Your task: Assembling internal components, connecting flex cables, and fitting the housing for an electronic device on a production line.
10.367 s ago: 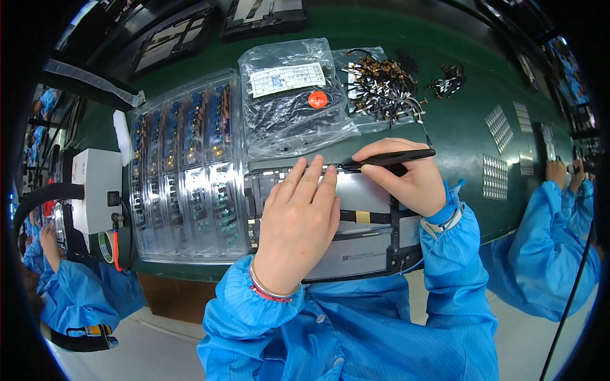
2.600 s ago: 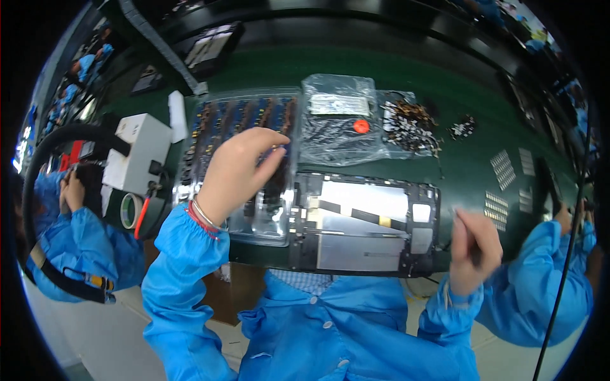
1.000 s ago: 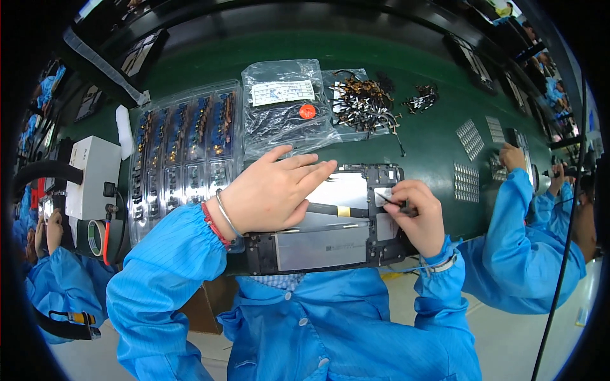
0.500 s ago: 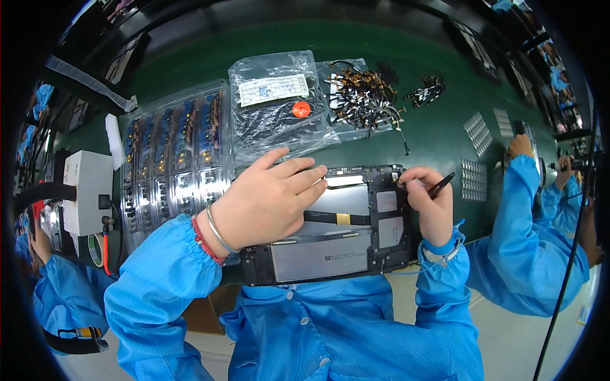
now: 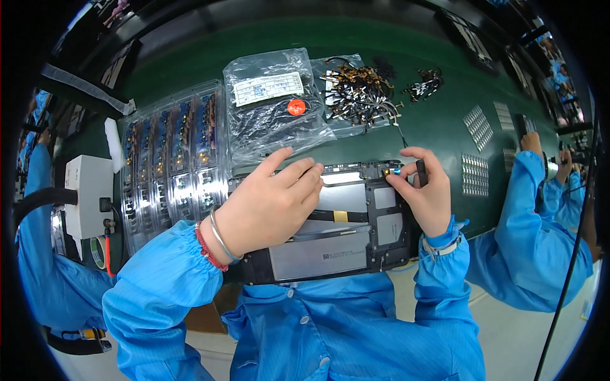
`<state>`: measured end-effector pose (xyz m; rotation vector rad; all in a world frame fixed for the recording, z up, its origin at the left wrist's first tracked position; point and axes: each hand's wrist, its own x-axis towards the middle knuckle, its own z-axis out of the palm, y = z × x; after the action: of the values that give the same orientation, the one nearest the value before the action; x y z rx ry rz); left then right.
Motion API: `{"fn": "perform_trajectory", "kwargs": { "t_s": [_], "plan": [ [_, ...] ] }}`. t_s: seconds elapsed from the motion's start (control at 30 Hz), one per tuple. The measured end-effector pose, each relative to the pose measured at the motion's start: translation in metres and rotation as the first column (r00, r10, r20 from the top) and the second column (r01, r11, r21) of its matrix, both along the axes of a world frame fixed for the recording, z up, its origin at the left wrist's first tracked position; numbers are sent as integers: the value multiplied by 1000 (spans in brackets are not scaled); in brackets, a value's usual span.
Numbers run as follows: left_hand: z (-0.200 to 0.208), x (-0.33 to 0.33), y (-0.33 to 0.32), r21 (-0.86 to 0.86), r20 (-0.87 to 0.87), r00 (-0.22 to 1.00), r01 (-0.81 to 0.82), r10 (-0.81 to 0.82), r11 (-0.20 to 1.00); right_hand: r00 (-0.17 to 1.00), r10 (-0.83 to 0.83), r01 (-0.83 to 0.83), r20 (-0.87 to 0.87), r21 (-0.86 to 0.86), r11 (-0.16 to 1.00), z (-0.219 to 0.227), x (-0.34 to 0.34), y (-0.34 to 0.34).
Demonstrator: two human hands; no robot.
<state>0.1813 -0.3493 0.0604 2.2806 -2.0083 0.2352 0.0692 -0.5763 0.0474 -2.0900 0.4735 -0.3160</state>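
Note:
An opened tablet [image 5: 318, 257] lies in front of me, its silver battery panels and black frame exposed. My left hand [image 5: 270, 200] rests over its upper left part with fingers outstretched, holding nothing and hiding that area. At the upper right corner is my right hand [image 5: 429, 193], curled round a dark tool that looks like tweezers [image 5: 420, 173]. Its thumb tip presses beside a small blue-and-gold part [image 5: 393, 171] on the frame. The tool's tip is hidden by the fingers. A black flat cable with a gold patch [image 5: 340, 216] crosses the tablet's middle.
Left stand clear trays of circuit boards [image 5: 175, 143] and a white box [image 5: 89, 197] with a black hose. Beyond the tablet lie a clear plastic bag [image 5: 267, 120] and a heap of small cables [image 5: 359, 92]. Metal part sheets [image 5: 474, 174] lie right, near a co-worker's blue sleeve [image 5: 515, 216].
My right hand has shifted its hold, bringing the dark tool upright, with the index finger raised. A blue-and-gold part now shows by the thumb. My left hand stays nearly in place.

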Motion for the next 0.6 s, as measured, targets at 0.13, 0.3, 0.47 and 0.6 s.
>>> {"fn": "perform_trajectory", "kwargs": {
  "t_s": [0.13, 0.3, 0.47, 0.6],
  "plan": [
    [-1, -1, 0, 3, 8, 1000, -9, 9, 1000, 1000, 6, -6, -7, -17, 1000, -1, 0, -3],
    [2, 2, 0, -24, 13, 999, 30, -29, 999, 999, 35, -36, -25, -15, 999, 4, 2, -5],
    [6, 1, -2, -8, 35, 999, 38, -38, 999, 998, 49, -49, -33, -8, 999, 3, 2, -9],
    [4, 1, 1, 23, 5, 1000, 13, -13, 1000, 998, 58, -58, -17, -2, 998, 0, 3, -11]
  ]
}}
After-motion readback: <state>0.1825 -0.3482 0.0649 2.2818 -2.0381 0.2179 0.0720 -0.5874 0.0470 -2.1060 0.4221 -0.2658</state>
